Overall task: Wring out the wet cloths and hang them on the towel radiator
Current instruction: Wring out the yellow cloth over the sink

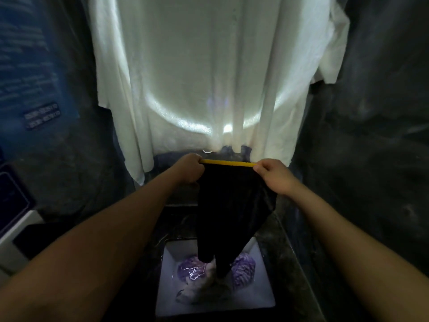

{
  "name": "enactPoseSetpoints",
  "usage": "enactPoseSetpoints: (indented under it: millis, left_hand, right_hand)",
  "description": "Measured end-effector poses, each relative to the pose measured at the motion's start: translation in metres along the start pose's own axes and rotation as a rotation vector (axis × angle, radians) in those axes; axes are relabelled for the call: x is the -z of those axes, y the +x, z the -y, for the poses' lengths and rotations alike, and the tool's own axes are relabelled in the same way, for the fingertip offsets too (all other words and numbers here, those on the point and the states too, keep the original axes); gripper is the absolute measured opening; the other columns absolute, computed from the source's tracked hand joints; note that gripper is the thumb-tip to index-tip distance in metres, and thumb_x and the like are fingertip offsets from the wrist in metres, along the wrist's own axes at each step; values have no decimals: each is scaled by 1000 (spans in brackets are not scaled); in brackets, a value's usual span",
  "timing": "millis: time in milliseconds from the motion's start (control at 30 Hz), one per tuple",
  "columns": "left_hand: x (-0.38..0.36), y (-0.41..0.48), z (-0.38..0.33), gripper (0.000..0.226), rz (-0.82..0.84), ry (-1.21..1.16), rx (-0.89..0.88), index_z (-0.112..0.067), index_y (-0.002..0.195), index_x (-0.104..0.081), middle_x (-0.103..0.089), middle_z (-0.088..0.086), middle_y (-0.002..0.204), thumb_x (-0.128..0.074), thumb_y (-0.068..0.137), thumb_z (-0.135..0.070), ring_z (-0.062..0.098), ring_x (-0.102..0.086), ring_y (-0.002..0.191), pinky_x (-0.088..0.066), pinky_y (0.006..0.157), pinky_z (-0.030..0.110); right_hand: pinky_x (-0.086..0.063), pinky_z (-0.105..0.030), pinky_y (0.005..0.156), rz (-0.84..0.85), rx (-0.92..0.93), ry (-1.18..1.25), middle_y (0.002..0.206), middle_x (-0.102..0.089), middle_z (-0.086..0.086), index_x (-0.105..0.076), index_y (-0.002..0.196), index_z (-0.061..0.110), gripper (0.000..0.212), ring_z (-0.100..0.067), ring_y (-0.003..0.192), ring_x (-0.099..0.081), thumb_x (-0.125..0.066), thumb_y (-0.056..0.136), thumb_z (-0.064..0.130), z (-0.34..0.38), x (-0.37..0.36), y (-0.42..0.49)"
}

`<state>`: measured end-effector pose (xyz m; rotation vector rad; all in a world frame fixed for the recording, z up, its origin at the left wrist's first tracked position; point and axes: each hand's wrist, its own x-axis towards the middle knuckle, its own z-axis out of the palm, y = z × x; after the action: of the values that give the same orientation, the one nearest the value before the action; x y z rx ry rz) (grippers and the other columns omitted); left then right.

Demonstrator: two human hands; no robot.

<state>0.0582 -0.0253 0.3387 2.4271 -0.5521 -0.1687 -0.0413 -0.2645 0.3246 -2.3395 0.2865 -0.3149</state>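
Cloth (234, 205) (black, yellow hem) stretched between left hand (190, 167) and right hand (275, 176), both pinching corners.

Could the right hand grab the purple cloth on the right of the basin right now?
Probably not yet: the right hand pinches the yellow edge of the black cloth, as does the left hand. The purple cloth lies mostly uncovered in the basin.

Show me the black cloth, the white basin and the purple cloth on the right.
black cloth (232, 201): head view, middle of the hanging fabric.
white basin (261, 297): head view, bare floor by its right wall.
purple cloth on the right (243, 269): head view, its ribbed middle.
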Motion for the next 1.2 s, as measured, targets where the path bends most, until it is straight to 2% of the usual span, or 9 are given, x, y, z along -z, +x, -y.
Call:
enactPoseSetpoints:
  millis: [200, 367, 467, 633, 800, 900, 1033, 1133, 1200]
  left_hand:
    - [-22, -11, -31, 29, 192, -507, -54, -3, 94, -66, -66, 21, 92, -43, 89, 13, 33, -67, 82, -57, 86, 57]
    - [-30, -18, -40, 27, 267, -288, -417, -15, 110, -65, -72, 9, 96, -70, 84, -10, 11, -67, 83, -56, 83, 32]
    - [-41, -18, -43, 40, 69, -200, -385, -18, 115, -60, -68, 2, 94, -78, 79, -22, 7, -66, 81, -58, 80, 31]
    - [-39, -11, -44, 19, -37, -202, -338, -19, 109, -68, -65, -9, 78, -60, 94, -10, 3, -66, 64, -52, 61, 11]
    - [-33, -4, -52, 34, 70, -647, -165, -13, 121, -61, -69, 15, 106, -58, 92, 4, 32, -74, 90, -60, 80, 51]
    - [-30, -5, -59, 44, 181, -684, -215, -22, 123, -61, -67, 10, 111, -69, 87, 3, 22, -72, 94, -60, 85, 43]
    - [-20, -4, -58, 26, 30, -674, -170, 1, 109, -64, -68, 18, 94, -74, 86, -2, 16, -73, 71, -61, 66, 27]
    - [-11, -3, -58, 22, -41, -800, -117, 6, 106, -63, -70, 25, 93, -72, 86, 1, 20, -74, 71, -61, 65, 27]
    - [-5, -4, -62, 21, -62, -869, -113, 2, 103, -66, -72, 23, 93, -73, 83, 0, 24, -75, 80, -62, 73, 35]
  right_hand:
    - [-56, -28, 56, 71, -389, 854, 89, -68, -12, -64, 103, -1, 12, -21, 76, -67, -55, 99, 6, 36, -8, 11]
    - [-58, -27, 47, 64, -523, 1070, 91, -61, -16, -56, 91, -1, 17, -23, 76, -62, -43, 102, -3, 56, -1, 19]
    - [-56, -28, 44, 75, -564, 1149, 101, -59, -20, -56, 101, -6, 16, -28, 84, -62, -40, 102, -5, 62, 1, 14]
    - [-60, -27, 57, 155, -452, 862, 96, -66, -16, -60, 108, 0, 13, -23, 80, -66, -54, 100, 10, 49, 14, 2]
    - [-50, -29, 67, 120, -168, 556, 83, -64, -10, -65, 93, 10, 10, -19, 76, -59, -63, 95, 20, 41, 13, -1]
    - [-57, -43, 85, 112, -66, 541, 95, -69, -28, -69, 96, -8, 26, -31, 84, -65, -66, 93, 18, 46, 8, 1]
    - [-58, -38, 92, 157, -124, 731, 110, -70, -27, -66, 108, -12, 28, -33, 99, -70, -60, 94, 12, 46, 12, 1]
    - [-54, -42, 97, 128, -100, 630, 108, -69, -16, -61, 104, 7, 11, -31, 106, -67, -54, 98, 14, 39, 5, -1]
    - [-52, -43, 98, 210, -17, 446, 107, -66, -8, -53, 118, 17, 27, -25, 105, -65, -63, 94, 15, 33, -9, -2]
